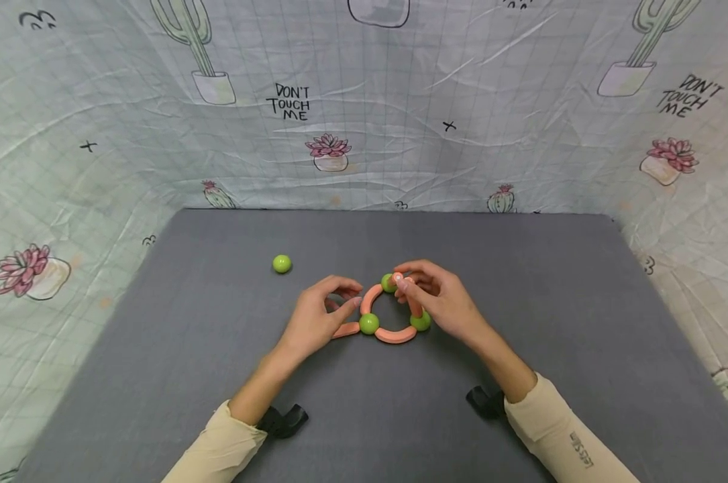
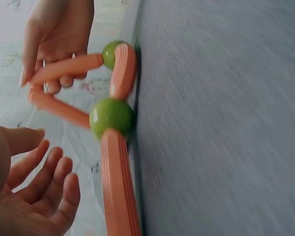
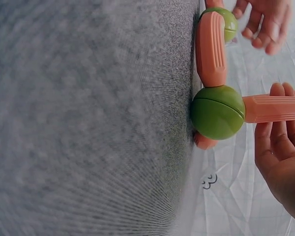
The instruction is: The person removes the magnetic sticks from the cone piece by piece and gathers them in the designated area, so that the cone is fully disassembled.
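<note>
Green balls and ribbed orange rods, which look like a magnetic building set, form a ring on the table. Its near left ball [image 1: 369,324] joins a straight orange rod [image 1: 347,329] and a curved rod [image 1: 396,335] to the near right ball [image 1: 421,321]. Above the ring, my right hand [image 1: 445,302] pinches the upper end of a raised orange rod [image 2: 71,68]. Another raised rod [image 2: 64,109] meets it near those fingertips. My left hand [image 1: 315,318] hovers just left of the ring, fingers loosely bent, with nothing between them in the left wrist view.
One loose green ball [image 1: 282,263] lies farther back on the left of the grey table [image 1: 364,422]. Behind the table hangs a printed cloth [image 1: 388,87], which also covers both sides. A black wrist strap [image 1: 284,421] sits on each forearm.
</note>
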The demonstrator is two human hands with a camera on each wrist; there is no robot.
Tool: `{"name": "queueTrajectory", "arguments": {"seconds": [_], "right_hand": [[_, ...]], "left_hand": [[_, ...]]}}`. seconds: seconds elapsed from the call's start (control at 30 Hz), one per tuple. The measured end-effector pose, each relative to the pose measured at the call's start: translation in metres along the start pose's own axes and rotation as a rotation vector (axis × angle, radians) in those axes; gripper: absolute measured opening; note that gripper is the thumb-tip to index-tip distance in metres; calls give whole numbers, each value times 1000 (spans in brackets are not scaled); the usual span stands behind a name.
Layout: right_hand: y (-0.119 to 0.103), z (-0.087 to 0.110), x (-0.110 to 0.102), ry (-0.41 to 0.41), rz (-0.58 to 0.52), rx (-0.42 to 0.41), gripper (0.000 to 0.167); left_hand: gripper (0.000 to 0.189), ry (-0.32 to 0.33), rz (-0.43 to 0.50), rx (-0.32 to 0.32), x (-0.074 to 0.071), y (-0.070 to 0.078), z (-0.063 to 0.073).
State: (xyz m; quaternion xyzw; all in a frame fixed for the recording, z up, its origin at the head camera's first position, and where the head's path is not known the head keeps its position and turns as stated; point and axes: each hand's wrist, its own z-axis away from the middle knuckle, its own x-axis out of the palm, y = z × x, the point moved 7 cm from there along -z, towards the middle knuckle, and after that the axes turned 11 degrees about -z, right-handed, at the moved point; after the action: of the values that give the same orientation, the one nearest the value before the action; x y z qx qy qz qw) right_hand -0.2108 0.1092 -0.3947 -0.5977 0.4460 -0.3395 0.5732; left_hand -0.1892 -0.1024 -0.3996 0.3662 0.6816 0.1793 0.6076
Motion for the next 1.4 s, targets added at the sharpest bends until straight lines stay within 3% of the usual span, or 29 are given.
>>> {"name": "queueTrajectory", "arguments": {"seconds": [0.13,0.4,0.7,1.03,1.4], "right_hand": [[0,0,1,-6,-33,2,33],[2,-1,2,-16,-88,-14,27],[0,5,-5,14,-22,-16,27],[-1,6,-9,10,13,-14,29],[-2,9,-15,9,-32,-18,27]], "left_hand": [[23,4,92,11,9,11,-10],[24,9,210,-48,18,17,-21],[21,-4,268,-43,29,23,-26],[17,-1,296,-55,32,27,-28],[17,-13,277,-51,32,30,-28]]}}
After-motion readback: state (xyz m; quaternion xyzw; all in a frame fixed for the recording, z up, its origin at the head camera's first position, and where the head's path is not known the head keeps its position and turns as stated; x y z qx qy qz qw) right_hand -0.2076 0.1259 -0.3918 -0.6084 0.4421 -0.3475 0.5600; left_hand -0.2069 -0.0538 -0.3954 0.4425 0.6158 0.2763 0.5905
